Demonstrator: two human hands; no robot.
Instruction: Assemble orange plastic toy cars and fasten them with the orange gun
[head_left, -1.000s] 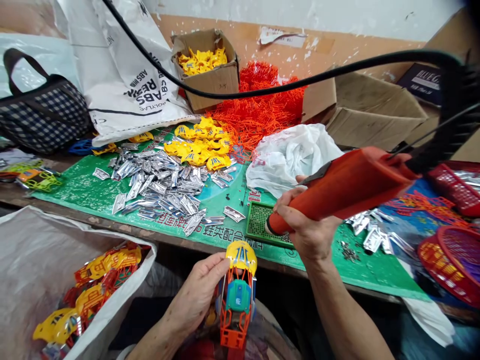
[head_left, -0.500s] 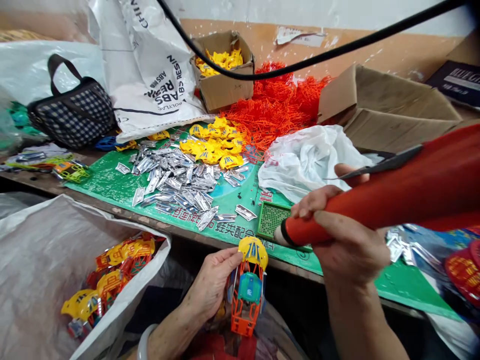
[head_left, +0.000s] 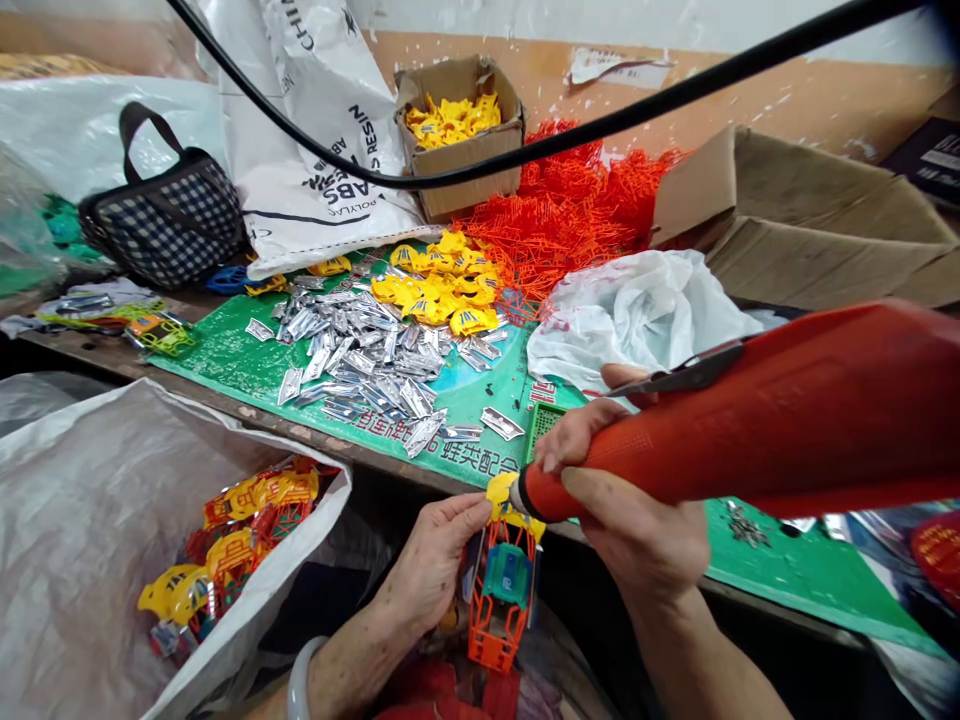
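My left hand [head_left: 431, 560] grips a small toy car [head_left: 501, 580] with an orange cage frame, a teal middle and a yellow roof, held upright below the table edge. My right hand [head_left: 626, 500] is wrapped round an orange electric screwdriver [head_left: 757, 420]. Its tip presses on the car's yellow roof. A black cable [head_left: 465, 175] from the tool arcs across the top of the view. On the green mat [head_left: 225, 355] lie a heap of silver metal pieces [head_left: 360, 360] and a pile of yellow roofs [head_left: 439, 285].
A white sack [head_left: 97, 510] at lower left holds several assembled cars. Behind the mat stand a cardboard box of yellow parts [head_left: 457, 120], a mound of orange frames [head_left: 570, 215], a white plastic bag [head_left: 645, 310], a checked handbag [head_left: 169, 225] and flattened cartons [head_left: 810, 220].
My right hand has brought the screwdriver down and left from the green screw tray onto the car's yellow roof. The left hand has kept the car in place.
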